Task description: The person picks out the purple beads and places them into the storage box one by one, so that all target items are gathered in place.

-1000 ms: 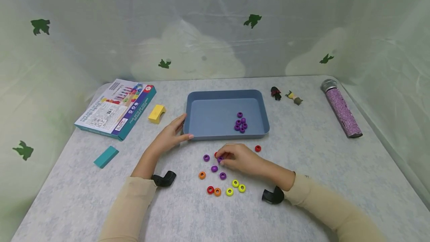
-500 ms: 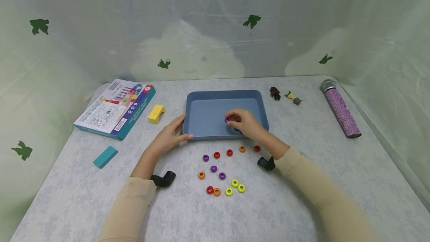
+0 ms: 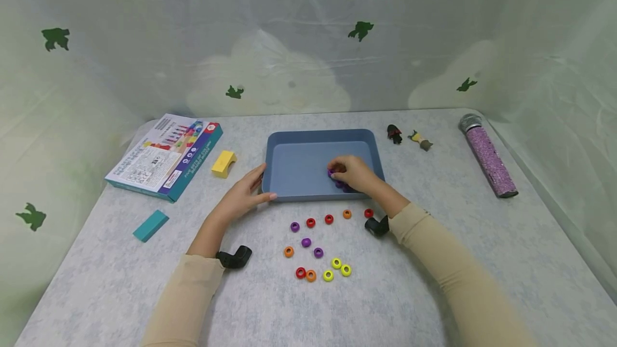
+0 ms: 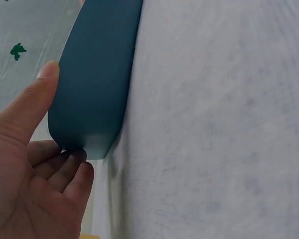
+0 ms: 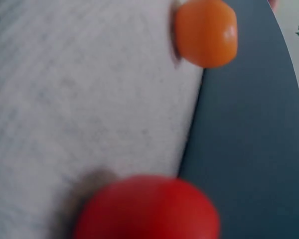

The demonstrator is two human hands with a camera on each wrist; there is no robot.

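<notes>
My left hand (image 3: 245, 195) holds the front left corner of a blue-grey tray (image 3: 299, 197); in the left wrist view the thumb (image 4: 49, 74) is at the rim and the curled fingers touch the tray's side. Inside the tray, towards its right, my right hand (image 3: 355, 174) pinches a purple pony bead (image 3: 330, 173) at its fingertips. Other purple beads (image 3: 340, 185) lie just under that hand, partly hidden by it. Three purple beads (image 3: 318, 253) lie on the table before the tray, among red beads (image 3: 310, 223), orange beads (image 3: 310, 276) and yellow beads (image 3: 336, 263).
To the left are a toy box (image 3: 164, 157), a yellow arch block (image 3: 224, 164) and a teal block (image 3: 151, 225). At the back right lie two small figurines (image 3: 394, 134) and a glittery pink microphone (image 3: 488, 155). In the right wrist view an orange bead (image 5: 207, 32) stands close to the tray's wall.
My right hand has picked the purple bead off the table, carried it up into the tray, and shifted slightly right there. The left hand has stayed on the tray's corner.
</notes>
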